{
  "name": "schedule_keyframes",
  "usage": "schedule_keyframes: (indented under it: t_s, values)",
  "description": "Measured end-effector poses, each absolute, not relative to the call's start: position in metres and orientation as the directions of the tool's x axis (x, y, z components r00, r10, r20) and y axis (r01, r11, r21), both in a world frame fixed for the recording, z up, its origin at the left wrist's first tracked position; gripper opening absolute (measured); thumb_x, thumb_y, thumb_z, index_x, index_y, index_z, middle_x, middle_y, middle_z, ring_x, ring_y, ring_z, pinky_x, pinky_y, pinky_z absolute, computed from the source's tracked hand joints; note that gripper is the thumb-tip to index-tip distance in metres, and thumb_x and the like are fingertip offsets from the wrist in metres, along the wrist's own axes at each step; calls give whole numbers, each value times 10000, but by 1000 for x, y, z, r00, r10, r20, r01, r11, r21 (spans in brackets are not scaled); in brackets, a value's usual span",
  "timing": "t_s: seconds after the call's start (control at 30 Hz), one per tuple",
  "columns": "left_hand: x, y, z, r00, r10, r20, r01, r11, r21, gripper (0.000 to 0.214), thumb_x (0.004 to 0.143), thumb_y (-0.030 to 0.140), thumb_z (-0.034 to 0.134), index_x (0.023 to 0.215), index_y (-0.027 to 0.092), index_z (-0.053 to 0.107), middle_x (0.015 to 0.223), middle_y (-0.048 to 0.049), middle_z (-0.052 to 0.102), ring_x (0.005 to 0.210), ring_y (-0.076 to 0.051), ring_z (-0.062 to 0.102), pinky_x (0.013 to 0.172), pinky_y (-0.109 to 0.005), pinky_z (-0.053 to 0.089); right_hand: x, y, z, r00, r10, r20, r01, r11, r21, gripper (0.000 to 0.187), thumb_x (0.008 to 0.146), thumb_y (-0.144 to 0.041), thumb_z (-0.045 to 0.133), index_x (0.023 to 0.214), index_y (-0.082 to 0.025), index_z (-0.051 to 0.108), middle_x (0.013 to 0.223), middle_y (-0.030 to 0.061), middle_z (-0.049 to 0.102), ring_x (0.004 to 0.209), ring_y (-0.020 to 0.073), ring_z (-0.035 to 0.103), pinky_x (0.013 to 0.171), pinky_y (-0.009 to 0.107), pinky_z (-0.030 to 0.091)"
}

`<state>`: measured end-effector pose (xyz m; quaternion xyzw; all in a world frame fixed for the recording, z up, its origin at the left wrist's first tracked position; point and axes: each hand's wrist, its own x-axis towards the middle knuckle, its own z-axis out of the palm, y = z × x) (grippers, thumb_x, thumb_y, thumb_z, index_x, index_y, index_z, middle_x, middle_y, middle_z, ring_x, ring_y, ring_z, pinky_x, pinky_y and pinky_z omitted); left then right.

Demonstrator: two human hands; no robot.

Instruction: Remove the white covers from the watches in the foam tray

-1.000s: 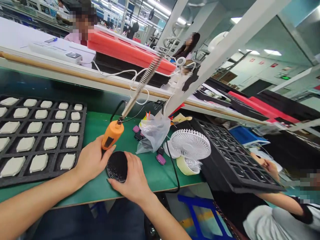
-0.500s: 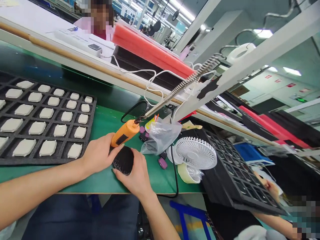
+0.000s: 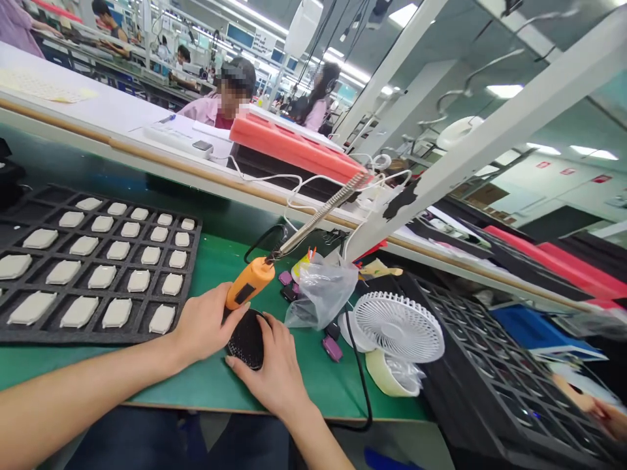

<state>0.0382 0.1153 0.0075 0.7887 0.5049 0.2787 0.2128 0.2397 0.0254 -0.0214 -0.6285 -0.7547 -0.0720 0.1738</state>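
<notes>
Two things I'm holding: my left hand (image 3: 204, 325) wraps an orange tool (image 3: 253, 279), its lower end hidden; my right hand (image 3: 279, 365) curls round a partly covered black disc (image 3: 247, 341) over the green table (image 3: 337, 388).

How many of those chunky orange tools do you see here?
1. The orange tool is in the left hand, above the green table and below the metal spring. Others may be hidden, perhaps behind the clear bag.
</notes>
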Motion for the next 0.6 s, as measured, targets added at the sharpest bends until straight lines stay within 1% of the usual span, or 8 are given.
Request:
schedule_keyframes:
  t_s: [0.1, 0.17, 0.37, 0.47, 0.6]
  values:
    - [39, 116, 7, 327, 913, 243, 676, -406, 615, 421, 1054, 610, 353, 1143, 251, 554, 1036, 19, 741, 950, -169, 745, 725, -277, 475, 241, 27, -12, -212, 921, 326, 965, 249, -76, 638, 977, -617, 566, 1427, -165, 542, 1439, 120, 494, 1366, 179, 482, 1160, 401, 524]
    - [39, 116, 6, 325, 910, 257, 674, -413, 612, 419, 1052, 609, 361, 1153, 251, 555, 1040, 16, 745, 949, -169, 749, 719, -275, 479, 241, 31, -10, -222, 922, 318, 965, 254, -64, 549, 1006, -530, 556, 1413, -161, 555, 1399, 111, 521, 1343, 162, 500, 1159, 386, 527]
    - [40, 116, 3, 322, 900, 292, 677, -435, 593, 408, 1052, 603, 377, 1131, 245, 557, 1014, 22, 749, 921, -158, 755, 705, -270, 485, 233, 41, -15, -212, 920, 331, 970, 239, -42, 570, 995, -557, 568, 1391, -147, 563, 1348, 113, 540, 1295, 154, 519, 1149, 389, 533]
    - [39, 117, 1, 321, 897, 304, 684, -441, 581, 411, 1050, 603, 385, 1136, 237, 551, 1010, 18, 749, 901, -157, 756, 695, -269, 480, 229, 40, -14, -222, 917, 331, 968, 248, -40, 527, 999, -531, 569, 1353, -142, 584, 1333, 107, 548, 1300, 153, 516, 1160, 395, 526]
    - [38, 117, 2, 320, 901, 293, 695, -433, 574, 426, 1049, 608, 384, 1127, 225, 553, 974, 8, 746, 884, -162, 756, 668, -269, 458, 227, 43, -9, -242, 924, 297, 962, 269, -54, 514, 1007, -500, 566, 1376, -143, 575, 1366, 110, 538, 1331, 159, 510, 1181, 401, 518]
